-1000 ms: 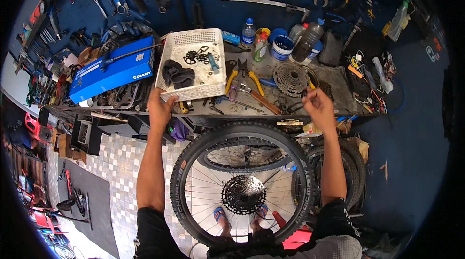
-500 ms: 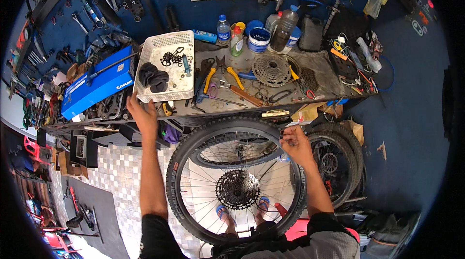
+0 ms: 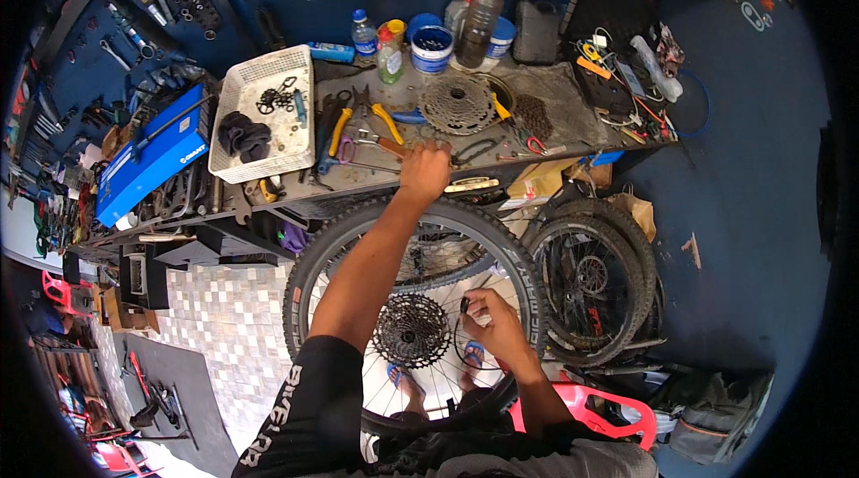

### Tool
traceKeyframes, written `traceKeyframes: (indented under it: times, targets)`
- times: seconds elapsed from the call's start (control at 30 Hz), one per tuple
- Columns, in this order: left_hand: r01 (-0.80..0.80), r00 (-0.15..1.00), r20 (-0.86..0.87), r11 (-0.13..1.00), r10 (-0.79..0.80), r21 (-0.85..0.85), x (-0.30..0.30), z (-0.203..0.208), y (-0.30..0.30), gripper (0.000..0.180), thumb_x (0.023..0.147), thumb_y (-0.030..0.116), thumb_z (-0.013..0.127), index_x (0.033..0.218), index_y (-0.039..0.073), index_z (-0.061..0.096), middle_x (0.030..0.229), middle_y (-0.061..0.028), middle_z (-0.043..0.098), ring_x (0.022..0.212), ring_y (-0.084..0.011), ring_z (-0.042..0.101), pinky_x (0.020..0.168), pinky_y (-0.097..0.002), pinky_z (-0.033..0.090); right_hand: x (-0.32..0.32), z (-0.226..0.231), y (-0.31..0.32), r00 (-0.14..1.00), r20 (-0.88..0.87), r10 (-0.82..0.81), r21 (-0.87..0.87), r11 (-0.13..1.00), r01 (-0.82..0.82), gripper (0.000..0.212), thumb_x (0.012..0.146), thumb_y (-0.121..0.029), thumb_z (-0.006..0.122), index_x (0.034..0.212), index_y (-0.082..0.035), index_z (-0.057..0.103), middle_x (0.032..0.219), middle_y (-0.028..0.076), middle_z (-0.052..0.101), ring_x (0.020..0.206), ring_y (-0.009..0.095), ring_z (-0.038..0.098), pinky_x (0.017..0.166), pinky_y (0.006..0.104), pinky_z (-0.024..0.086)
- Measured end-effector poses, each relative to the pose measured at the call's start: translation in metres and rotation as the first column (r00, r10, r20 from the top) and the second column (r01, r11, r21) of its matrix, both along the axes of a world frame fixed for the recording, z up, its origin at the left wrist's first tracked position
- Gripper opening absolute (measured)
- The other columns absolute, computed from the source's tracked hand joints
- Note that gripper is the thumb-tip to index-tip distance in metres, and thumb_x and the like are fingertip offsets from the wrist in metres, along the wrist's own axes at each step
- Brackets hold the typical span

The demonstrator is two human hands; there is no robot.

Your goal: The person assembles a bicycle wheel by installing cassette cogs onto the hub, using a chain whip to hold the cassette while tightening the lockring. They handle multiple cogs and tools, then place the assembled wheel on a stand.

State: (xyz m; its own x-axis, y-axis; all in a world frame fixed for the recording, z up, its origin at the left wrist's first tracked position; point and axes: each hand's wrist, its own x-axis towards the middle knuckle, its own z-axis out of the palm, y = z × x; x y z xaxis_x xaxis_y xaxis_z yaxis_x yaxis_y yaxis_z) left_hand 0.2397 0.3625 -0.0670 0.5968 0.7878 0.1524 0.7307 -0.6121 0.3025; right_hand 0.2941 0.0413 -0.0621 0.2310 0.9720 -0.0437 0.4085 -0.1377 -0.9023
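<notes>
Over the front edge of the bench, my left hand (image 3: 426, 169) reaches down beside a wooden-handled tool (image 3: 390, 147) and covers part of it. Its fingers are bent together, and what lies under them is hidden. My right hand (image 3: 494, 326) is lower, above the wheel, pinching a small dark ring-like part (image 3: 464, 305) between thumb and fingers. Before me stands a bicycle wheel (image 3: 301, 286) with a thick knobbly tyre. A black cassette (image 3: 412, 331) sits at its hub. Yellow-handled pliers (image 3: 386, 124) and a large silver cassette (image 3: 457, 104) lie near my left hand.
A white plastic basket (image 3: 307, 136) holds a dark cloth and derailleur parts. Left of it lies a blue box (image 3: 157, 156). Bottles and a blue-white tub (image 3: 431, 50) line the bench's back. Other wheels (image 3: 586, 277) lean at the right, near a red plastic chair (image 3: 608, 408).
My left hand has moved right, from beside the basket to the tools at the bench's front edge. My right hand has come down and left over the wheel. The view has shifted right.
</notes>
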Motion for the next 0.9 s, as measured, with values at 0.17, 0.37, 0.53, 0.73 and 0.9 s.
traceKeyframes:
  times: [0.17, 0.37, 0.53, 0.73, 0.9]
  targets:
    - [0.048, 0.998, 0.025, 0.998, -0.049, 0.044, 0.01, -0.016, 0.012, 0.03, 0.084, 0.02, 0.079, 0.109, 0.005, 0.073, 0.116, -0.0192, 0.068, 0.116, -0.0402, 0.063, 0.099, -0.0498, 0.052, 0.022, -0.007, -0.038, 0.999, 0.018, 0.032, -0.128, 0.991, -0.03, 0.043, 0.086, -0.005, 0.08, 0.124, -0.006, 0.061, 0.106, 0.01, 0.069, 0.091, 0.019, 0.07, 0.078, 0.0331, 0.058]
    - [0.016, 0.999, -0.045, 0.997, -0.012, 0.081, 0.011, -0.011, 0.013, 0.029, 0.084, 0.018, 0.077, 0.108, 0.004, 0.073, 0.111, -0.0197, 0.071, 0.113, -0.0392, 0.065, 0.097, -0.0502, 0.052, 0.025, 0.006, -0.037, 0.995, 0.075, 0.058, -0.04, 0.998, -0.055, 0.045, 0.084, -0.004, 0.08, 0.125, -0.006, 0.061, 0.106, 0.011, 0.068, 0.09, 0.021, 0.07, 0.078, 0.0337, 0.058]
    - [-0.145, 0.917, 0.372, 0.989, 0.143, -0.024, -0.024, 0.012, -0.014, 0.032, 0.085, 0.016, 0.077, 0.114, 0.003, 0.07, 0.112, -0.0193, 0.07, 0.11, -0.0366, 0.066, 0.093, -0.0473, 0.054, 0.017, 0.012, -0.027, 0.994, 0.102, 0.036, -0.01, 0.999, -0.036, 0.047, 0.084, -0.004, 0.081, 0.126, -0.007, 0.061, 0.103, 0.011, 0.067, 0.089, 0.021, 0.069, 0.073, 0.0314, 0.057]
    - [-0.364, 0.646, 0.606, 0.885, 0.465, -0.291, -0.184, -0.035, -0.134, 0.031, 0.085, 0.015, 0.082, 0.109, 0.001, 0.068, 0.09, -0.0126, 0.068, 0.085, -0.0261, 0.066, 0.083, -0.0372, 0.052, 0.004, -0.002, -0.006, 0.963, 0.147, 0.227, -0.055, 0.974, -0.221, 0.047, 0.087, -0.008, 0.076, 0.13, -0.007, 0.058, 0.108, 0.015, 0.064, 0.092, 0.032, 0.069, 0.08, 0.0419, 0.057]
    - [-0.573, 0.531, 0.363, 0.64, 0.766, -0.512, -0.318, -0.09, -0.29, 0.023, 0.085, 0.014, 0.082, 0.094, 0.002, 0.063, 0.089, -0.0115, 0.07, 0.081, -0.0246, 0.068, 0.075, -0.0365, 0.053, -0.042, -0.026, 0.012, 0.814, 0.281, 0.509, -0.184, 0.861, -0.475, 0.041, 0.09, -0.014, 0.073, 0.128, -0.007, 0.059, 0.12, 0.015, 0.06, 0.099, 0.037, 0.067, 0.085, 0.046, 0.056]
